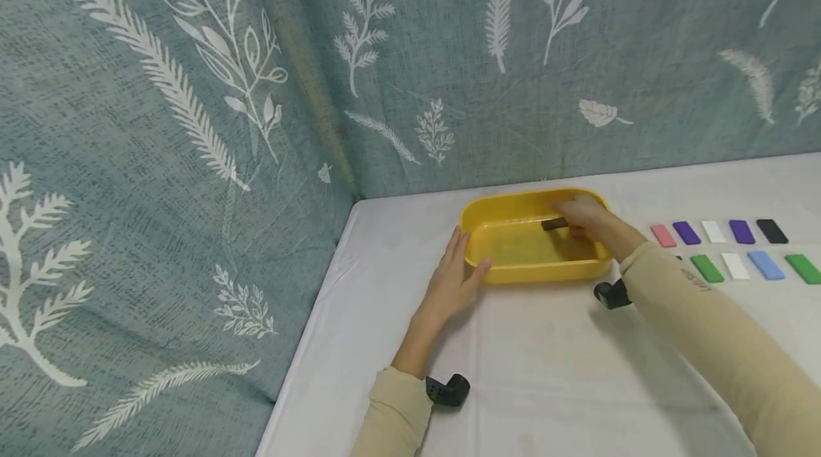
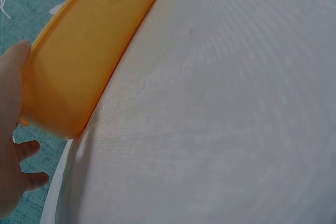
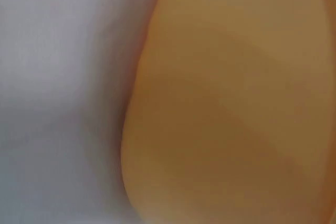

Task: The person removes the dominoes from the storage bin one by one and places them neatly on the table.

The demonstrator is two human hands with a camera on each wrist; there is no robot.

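A yellow plastic basin [image 1: 545, 272] lies on the white-covered table. My right hand [image 1: 584, 214] reaches over its right end and pinches a small dark brown block [image 1: 554, 224] inside the basin, low over the floor. Most of those fingers are hidden from the head view. At the basin's left end, my left hand [image 1: 454, 279] has its fingers spread, with the thumb by the front rim and the fingertips along the left side. The left wrist view shows that thumb [image 2: 20, 51] against the yellow wall. Only the basin's outer wall [image 3: 226, 103] and tablecloth fill the right wrist view.
Right of the basin, flat coloured blocks lie in two rows, among them a pink block [image 1: 663, 236], a black block [image 1: 772, 231] and a blue block [image 1: 766, 265]. A leaf-patterned curtain [image 1: 449, 86] hangs behind the table and down its left side.
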